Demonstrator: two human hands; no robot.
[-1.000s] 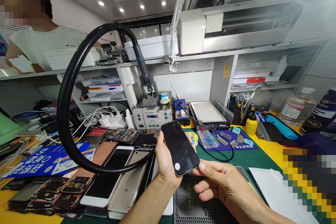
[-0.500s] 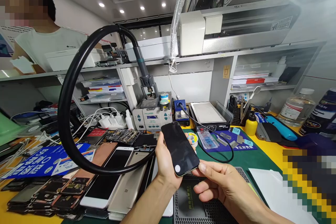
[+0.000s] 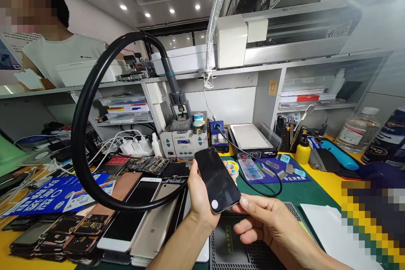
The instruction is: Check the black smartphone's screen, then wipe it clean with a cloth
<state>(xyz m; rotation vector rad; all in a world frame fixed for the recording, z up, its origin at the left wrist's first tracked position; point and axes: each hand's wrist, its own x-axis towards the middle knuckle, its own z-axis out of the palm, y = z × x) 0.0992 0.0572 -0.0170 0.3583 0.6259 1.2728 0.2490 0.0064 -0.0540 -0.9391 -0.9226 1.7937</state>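
Observation:
In the middle of the view a black smartphone [image 3: 217, 179] is tilted screen up, its display dark apart from a round white spot near the bottom. Wrapped around its left side and back is my left hand [image 3: 199, 200]. My right hand [image 3: 264, 221] pinches the phone's lower right corner between thumb and forefinger, with the other fingers curled below. What the fingertips do behind the phone is hidden. Beneath both hands lies a dark perforated mat [image 3: 229, 244].
A thick black hose [image 3: 77, 135] loops from the hot-air station [image 3: 183, 141] across the left. Stacked phones [image 3: 129, 215] crowd the left bench. Behind are a solder spool [image 3: 233, 168] and a heating plate [image 3: 253, 137]. A white sheet [image 3: 332, 232] lies right. A person [image 3: 47, 46] stands beyond the shelf.
The view has shifted very slightly. Both hands and the phone hold almost the same pose, and the person behind the shelf has moved a little to the right.

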